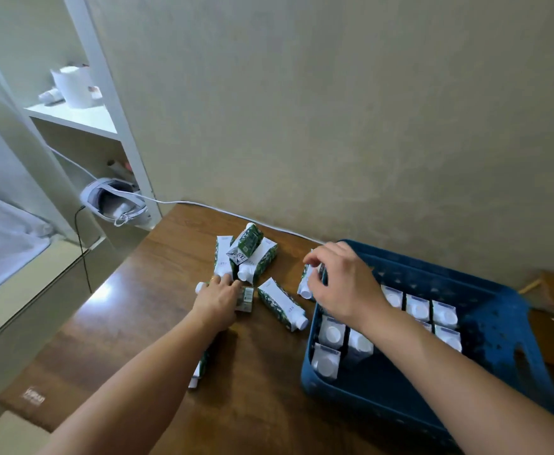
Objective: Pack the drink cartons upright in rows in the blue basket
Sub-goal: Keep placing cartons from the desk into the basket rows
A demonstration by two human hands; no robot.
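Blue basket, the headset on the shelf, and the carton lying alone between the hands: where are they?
Blue basket [498, 310]: head view, on its far inner wall.
Headset [113, 200]: head view, on its grey front.
Lone carton [280, 305]: head view, on its white side face.

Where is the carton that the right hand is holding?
In the head view, the right hand grips that carton just outside the far left corner of the blue basket, above the wooden table, right of the lying cartons.

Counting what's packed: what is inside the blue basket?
In the blue plastic basket, about eight white-topped drink cartons stand upright in rows; the right forearm covers the middle, possibly hiding more.
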